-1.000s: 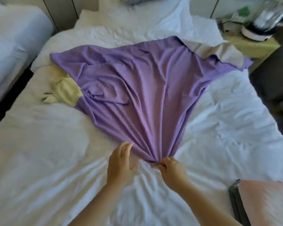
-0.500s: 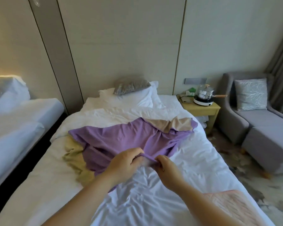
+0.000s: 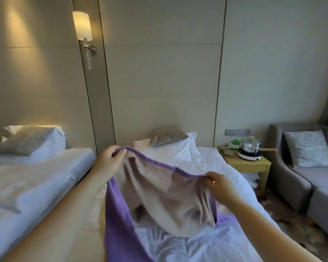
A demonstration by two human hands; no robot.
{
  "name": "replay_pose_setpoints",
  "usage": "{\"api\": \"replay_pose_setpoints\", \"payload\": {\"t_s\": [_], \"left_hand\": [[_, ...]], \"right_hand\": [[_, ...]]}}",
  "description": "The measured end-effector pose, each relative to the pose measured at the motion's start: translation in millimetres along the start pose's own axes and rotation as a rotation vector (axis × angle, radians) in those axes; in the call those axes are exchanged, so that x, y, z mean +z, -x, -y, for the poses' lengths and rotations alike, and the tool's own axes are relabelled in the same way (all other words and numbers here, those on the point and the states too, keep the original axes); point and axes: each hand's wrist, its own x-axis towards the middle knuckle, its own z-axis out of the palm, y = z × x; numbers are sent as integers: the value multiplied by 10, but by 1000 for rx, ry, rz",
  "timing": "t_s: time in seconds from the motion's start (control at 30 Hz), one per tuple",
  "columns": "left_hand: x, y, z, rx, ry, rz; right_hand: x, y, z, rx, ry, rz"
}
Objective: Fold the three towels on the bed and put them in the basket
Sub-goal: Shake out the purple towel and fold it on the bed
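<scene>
The purple towel [image 3: 159, 195] hangs above the bed [image 3: 206, 242], beige side toward me. Its top hem is stretched between my hands and its lower part trails onto the white sheet. I judge folding has barely begun: this is the spreading-out before the first crease. Next I'd need to level the hem, then bring the two held ends together. My left hand [image 3: 107, 161] has its fingers [image 3: 119, 152] curled round one end; my right hand [image 3: 219, 186] pinches the other between thumb and fingers [image 3: 209, 175]. No basket is in view.
</scene>
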Motion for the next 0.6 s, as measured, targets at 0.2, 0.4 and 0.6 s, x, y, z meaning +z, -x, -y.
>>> {"api": "replay_pose_setpoints", "payload": {"t_s": [0.2,0.4,0.6], "left_hand": [[252,144,244,-124,-387,773],[781,159,-131,276,-94,668],[663,-120,-283,450,-561,425]], "right_hand": [[-231,-64,924,-74,-248,17],[-202,86,1215,-115,-192,78],[-306,242,991,-87,-95,-93]]}}
